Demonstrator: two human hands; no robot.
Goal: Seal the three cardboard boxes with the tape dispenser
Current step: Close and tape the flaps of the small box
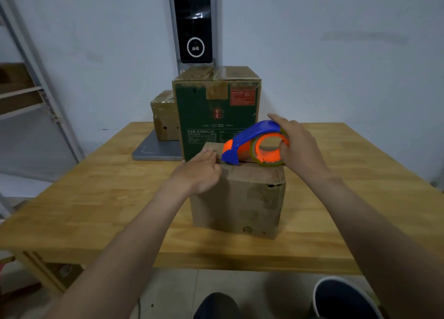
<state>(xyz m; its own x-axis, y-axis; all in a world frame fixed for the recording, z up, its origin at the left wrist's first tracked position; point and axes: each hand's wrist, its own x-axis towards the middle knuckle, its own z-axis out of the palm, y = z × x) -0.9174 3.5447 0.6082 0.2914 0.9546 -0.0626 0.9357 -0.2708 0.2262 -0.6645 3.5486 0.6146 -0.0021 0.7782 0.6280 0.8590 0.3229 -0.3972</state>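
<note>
Head: right hand (298,148) grips tape dispenser (252,140) atop box (240,198)

I'm seeing rough matt cardboard on the near box (240,198), glossy blue-and-orange plastic on the tape dispenser (249,136), smooth grained wood on the tabletop (96,198).

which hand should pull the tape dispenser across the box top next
Right. The right hand grips the blue and orange plastic tape dispenser, resting on the plain brown cardboard box. The left hand sits at the box's top left edge beside the dispenser's nose, better suited to steadying.
</note>
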